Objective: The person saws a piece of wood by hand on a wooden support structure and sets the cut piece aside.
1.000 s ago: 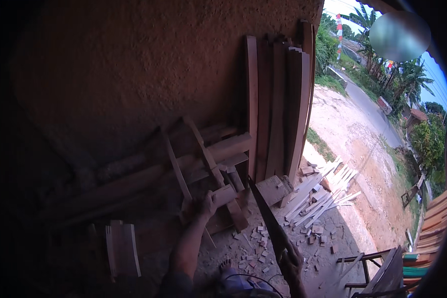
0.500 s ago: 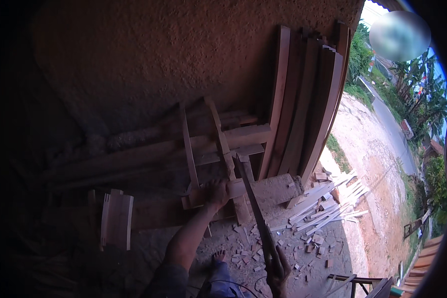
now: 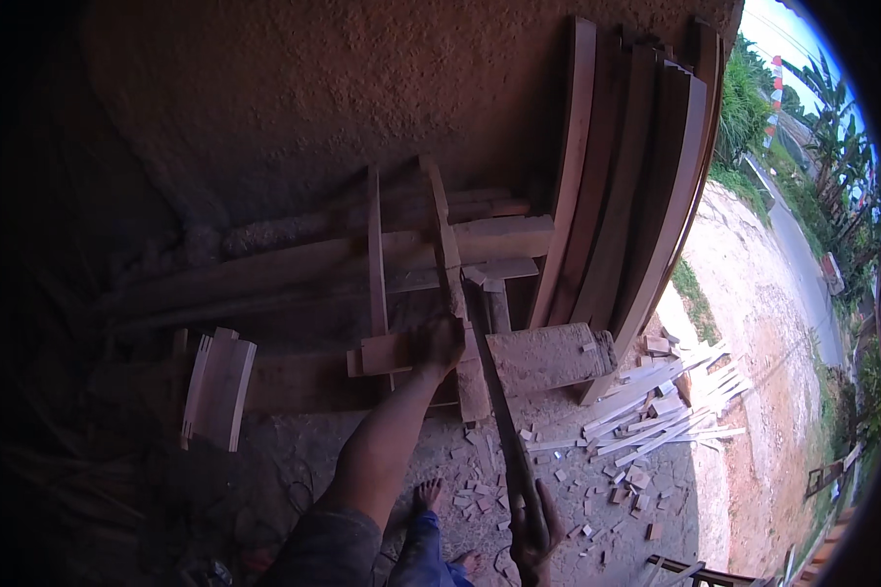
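Note:
My left hand (image 3: 444,342) is closed on a short wooden board (image 3: 384,354), pressing it on the heavy timber bench (image 3: 548,360). The board lies across the bench, its left end jutting out past my wrist. Close to its right end runs a long handsaw (image 3: 500,411), blade pointing away from me. My right hand (image 3: 535,533) grips the saw's near end, low in the view; dim light blurs the handle. Whether the teeth touch the board I cannot tell. Beside my left hand, an upright wooden strip (image 3: 441,230) leans against the bench.
Tall dark planks (image 3: 617,186) lean on the rough wall (image 3: 343,88). Long beams (image 3: 343,264) lie behind the bench. Notched wooden pieces (image 3: 217,391) stand at its left. Pale offcut strips (image 3: 666,411) and small blocks litter the floor near my bare foot (image 3: 428,494).
The whole view has shifted, so the scene sits higher and more to the right. Against the bench, the board has slid left, and my right hand with the handsaw has come slightly nearer.

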Demonstrator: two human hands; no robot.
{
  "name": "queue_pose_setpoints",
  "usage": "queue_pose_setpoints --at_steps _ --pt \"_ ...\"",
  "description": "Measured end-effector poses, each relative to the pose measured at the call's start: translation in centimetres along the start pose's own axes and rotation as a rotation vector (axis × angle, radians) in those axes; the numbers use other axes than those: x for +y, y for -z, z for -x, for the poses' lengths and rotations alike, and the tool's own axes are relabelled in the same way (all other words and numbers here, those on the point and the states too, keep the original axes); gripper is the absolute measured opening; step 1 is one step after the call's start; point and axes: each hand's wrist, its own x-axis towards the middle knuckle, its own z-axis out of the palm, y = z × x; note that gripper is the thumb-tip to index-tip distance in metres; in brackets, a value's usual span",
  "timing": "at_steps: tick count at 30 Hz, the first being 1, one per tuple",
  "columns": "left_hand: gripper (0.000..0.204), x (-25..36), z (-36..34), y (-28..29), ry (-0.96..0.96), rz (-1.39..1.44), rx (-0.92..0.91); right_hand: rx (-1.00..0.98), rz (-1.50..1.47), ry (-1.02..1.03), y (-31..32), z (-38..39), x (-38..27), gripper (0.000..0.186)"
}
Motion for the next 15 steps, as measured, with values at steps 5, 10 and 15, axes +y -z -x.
queue_pose_setpoints --at_steps 5,10,15 --pt "0.030 0.6 0.4 0.9 -0.092 -0.048 0.209 0.013 -0.032 0.006 -0.6 0.7 0.8 0.035" --pt "0.032 -0.5 0.3 -0.3 -0.091 -0.024 0.157 0.037 0.058 0.095 -1.0 1.1 1.3 0.042" --pt "0.031 -0.7 0.4 -0.6 -0.076 -0.044 0.155 0.014 -0.129 -0.074 -0.7 0.8 0.2 0.042"
